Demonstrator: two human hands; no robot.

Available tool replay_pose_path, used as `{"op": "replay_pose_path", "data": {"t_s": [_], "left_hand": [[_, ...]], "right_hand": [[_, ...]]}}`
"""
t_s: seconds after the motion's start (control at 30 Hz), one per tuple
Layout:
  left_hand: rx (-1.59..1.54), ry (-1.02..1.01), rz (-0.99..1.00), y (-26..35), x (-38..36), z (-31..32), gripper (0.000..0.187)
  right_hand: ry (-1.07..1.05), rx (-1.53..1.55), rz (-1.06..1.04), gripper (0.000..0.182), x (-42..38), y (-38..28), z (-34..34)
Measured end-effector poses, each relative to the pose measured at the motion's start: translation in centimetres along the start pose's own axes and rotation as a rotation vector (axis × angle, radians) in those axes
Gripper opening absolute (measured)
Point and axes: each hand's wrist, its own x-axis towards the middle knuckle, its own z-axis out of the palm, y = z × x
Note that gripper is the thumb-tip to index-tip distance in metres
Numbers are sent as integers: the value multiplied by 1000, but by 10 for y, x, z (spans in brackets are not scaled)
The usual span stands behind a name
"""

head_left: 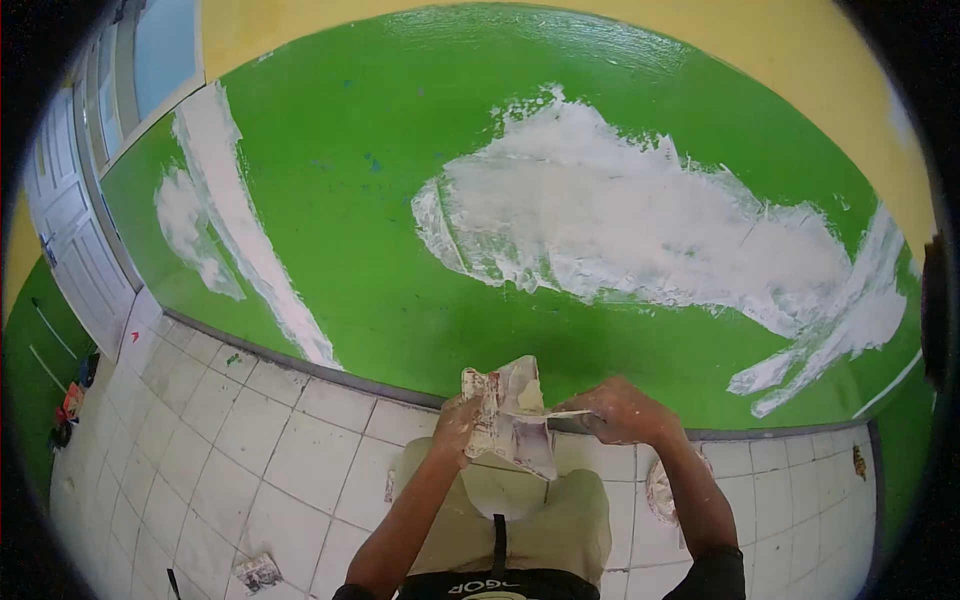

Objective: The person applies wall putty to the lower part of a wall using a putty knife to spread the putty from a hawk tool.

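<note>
My left hand [458, 428] is closed around the side of a putty-smeared holder [487, 430] with curved, white-coated walls; its exact kind is hard to make out. Pale putty [528, 396] clings to its inner face. My right hand [622, 412] grips a thin flat putty knife [568, 413], whose far end meets the holder's right side. Both hands are in front of my body, near the foot of the green wall [370, 250]. A large white putty patch [620, 215] spreads across the wall above them.
Another white putty strip [245, 210] runs down the wall at left, near a white door [75, 225]. A putty-stained round container [660, 495] stands on the tiled floor [230, 450] at right. A crumpled packet [258, 573] lies at lower left.
</note>
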Motion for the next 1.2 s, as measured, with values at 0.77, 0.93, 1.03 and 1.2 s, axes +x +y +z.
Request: {"op": "replay_pose_path", "data": {"t_s": [0.77,0.93,1.03,1.2], "left_hand": [[358,338,-169,-98,41,-94,46],[275,292,-28,-96,32,-83,32],[-46,223,-67,-80,21,-66,31],[-56,116,-80,-80,21,-57,27]], "right_hand": [[-264,846,412,34,42,126,125],[-267,1061,508,31,28,136,146],[-250,1101,487,34,17,151,162],[103,1643,155,46,-50,172,168]]}}
